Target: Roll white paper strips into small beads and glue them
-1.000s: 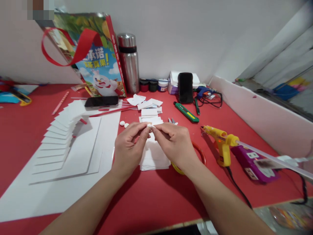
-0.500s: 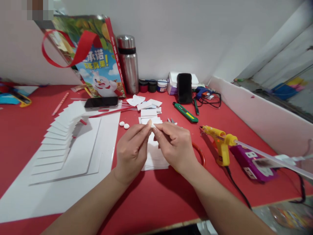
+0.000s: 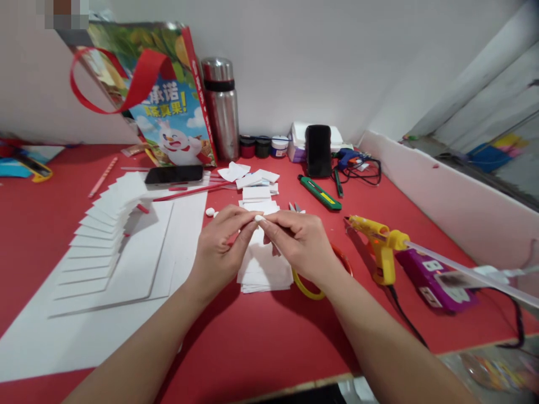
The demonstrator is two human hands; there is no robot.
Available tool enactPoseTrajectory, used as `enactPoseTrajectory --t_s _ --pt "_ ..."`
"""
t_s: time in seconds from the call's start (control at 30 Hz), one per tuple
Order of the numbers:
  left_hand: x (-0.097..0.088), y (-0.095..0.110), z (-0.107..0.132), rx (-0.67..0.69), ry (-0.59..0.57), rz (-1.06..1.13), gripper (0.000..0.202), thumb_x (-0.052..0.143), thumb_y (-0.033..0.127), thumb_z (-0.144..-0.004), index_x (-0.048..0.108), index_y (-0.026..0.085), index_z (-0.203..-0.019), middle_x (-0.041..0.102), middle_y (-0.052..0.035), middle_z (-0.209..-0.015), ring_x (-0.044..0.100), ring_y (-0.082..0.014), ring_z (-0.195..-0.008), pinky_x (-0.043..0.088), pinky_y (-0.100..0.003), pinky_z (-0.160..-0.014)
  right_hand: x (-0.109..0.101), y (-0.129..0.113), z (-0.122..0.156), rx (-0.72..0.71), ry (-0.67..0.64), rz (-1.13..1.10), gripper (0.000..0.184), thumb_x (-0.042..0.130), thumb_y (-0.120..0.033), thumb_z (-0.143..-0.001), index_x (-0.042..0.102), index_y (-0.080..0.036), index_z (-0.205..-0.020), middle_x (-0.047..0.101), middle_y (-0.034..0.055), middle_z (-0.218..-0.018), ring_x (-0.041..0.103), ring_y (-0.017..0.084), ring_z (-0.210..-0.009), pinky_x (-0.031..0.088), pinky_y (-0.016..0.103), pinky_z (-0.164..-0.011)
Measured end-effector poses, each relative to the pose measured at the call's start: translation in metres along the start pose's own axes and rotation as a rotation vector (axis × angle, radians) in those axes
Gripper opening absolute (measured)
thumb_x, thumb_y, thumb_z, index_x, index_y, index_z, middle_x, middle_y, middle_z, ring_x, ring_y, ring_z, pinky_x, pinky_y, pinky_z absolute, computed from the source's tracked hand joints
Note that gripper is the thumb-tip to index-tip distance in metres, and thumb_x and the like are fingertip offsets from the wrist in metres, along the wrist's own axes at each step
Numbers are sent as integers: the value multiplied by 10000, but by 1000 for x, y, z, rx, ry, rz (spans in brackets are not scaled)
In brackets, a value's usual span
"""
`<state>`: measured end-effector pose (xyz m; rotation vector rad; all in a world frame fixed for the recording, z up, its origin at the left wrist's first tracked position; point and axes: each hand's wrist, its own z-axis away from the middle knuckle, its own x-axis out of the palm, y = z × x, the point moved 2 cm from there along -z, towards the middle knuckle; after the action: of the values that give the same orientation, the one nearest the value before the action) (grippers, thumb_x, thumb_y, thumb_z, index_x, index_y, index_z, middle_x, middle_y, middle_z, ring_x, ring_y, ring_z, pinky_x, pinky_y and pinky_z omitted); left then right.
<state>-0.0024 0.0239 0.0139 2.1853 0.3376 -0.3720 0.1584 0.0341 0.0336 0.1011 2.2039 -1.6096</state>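
Both hands meet above the table's middle and pinch a small white wad (image 3: 260, 218), which looks like rolled paper. My left hand (image 3: 219, 241) holds it between thumb and fingers from the left, while my right hand (image 3: 303, 241) does so from the right. Beneath them lies a stack of white paper sheets (image 3: 265, 272). Just beyond my left hand is a similar small white ball (image 3: 210, 212), with another partly hidden behind the fingers. Under my right hand lie scissors (image 3: 309, 289) with yellow and red handles, mostly covered by the hand.
At left, a curved white stair-like model (image 3: 95, 235) stands on white board. A phone (image 3: 174, 175), steel flask (image 3: 223, 112) and gift bag (image 3: 172, 118) sit behind. To the right are a green utility knife (image 3: 320, 193), yellow glue gun (image 3: 381, 247) and purple box (image 3: 435, 280).
My fingers have shifted round the white wad, showing more of it. My left hand has turned flatter and moved slightly left, now partly covering one white ball on the table.
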Motion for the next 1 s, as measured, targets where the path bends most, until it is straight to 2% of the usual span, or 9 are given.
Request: enactPoseTrajectory --t_s 0.07,0.17,0.27,0.4,0.5,0.63,0.73,0.83,1.0 --pt "1 3 -1 17 8 -58 136 590 137 -943 695 147 -1029 639 -55 -964 606 -153 -928 490 -281 -848 1 3 -2 237 -77 -250 405 568 -445 -952 676 -150 -696 608 12 -529 555 120 -463 431 246 -498" --pt "1 4 -3 14 1 -73 101 569 147 -954 663 139 -990 618 -66 -986 592 -165 -964 470 -293 -885 2 8 -3 536 -213 -659 448 515 -518 -957 683 -134 -799 699 73 -672 636 163 -522 539 306 -546" --pt "-1 2 -3 10 -34 -67 111 557 158 -963 655 145 -1014 640 -70 -1018 601 -168 -987 462 -293 -899 1 11 -4 599 -265 -811 369 572 -468 -938 672 -124 -851 708 87 -748 613 148 -541 562 319 -567" --pt "-1 -1 -2 -31 -61 -43 122 568 188 -965 666 166 -1035 692 -49 -1005 625 -156 -955 462 -273 -876 1 11 -3 512 -301 -823 253 675 -394 -885 650 -146 -842 583 -9 -728 395 54 -493 376 213 -469" --pt "0 -2 0 -119 -36 20 142 579 220 -965 680 180 -1055 708 -41 -999 642 -151 -932 473 -264 -857 1 9 -3 367 -285 -563 244 616 -367 -929 621 -159 -800 449 -53 -673 312 52 -505 275 221 -487" --pt "4 -1 4 -213 33 86 156 600 250 -955 695 197 -1066 719 -39 -1004 668 -160 -928 497 -274 -848 2 2 -1 -3 -60 141 292 520 -287 -987 577 -168 -727 480 -34 -626 427 98 -586 315 265 -586" --pt "7 3 7 -192 120 33 143 619 232 -940 703 199 -1052 727 -37 -987 678 -160 -898 511 -278 -828 7 -2 5 -187 101 490 276 492 -242 -988 593 -160 -745 533 -7 -639 455 118 -594 311 289 -605" --pt "8 7 6 -77 195 -62 118 640 182 -918 711 171 -1010 730 -49 -957 672 -165 -887 515 -294 -827 11 -6 10 -292 171 579 282 461 -218 -989 620 -149 -767 598 31 -681 515 139 -623 346 290 -619" --pt "9 8 7 97 237 -147 154 647 102 -894 726 141 -1021 745 -83 -955 667 -180 -881 517 -345 -851 13 -8 11 -304 122 531 289 440 -224 -1005 672 -121 -869 676 78 -767 598 163 -677 411 281 -653"
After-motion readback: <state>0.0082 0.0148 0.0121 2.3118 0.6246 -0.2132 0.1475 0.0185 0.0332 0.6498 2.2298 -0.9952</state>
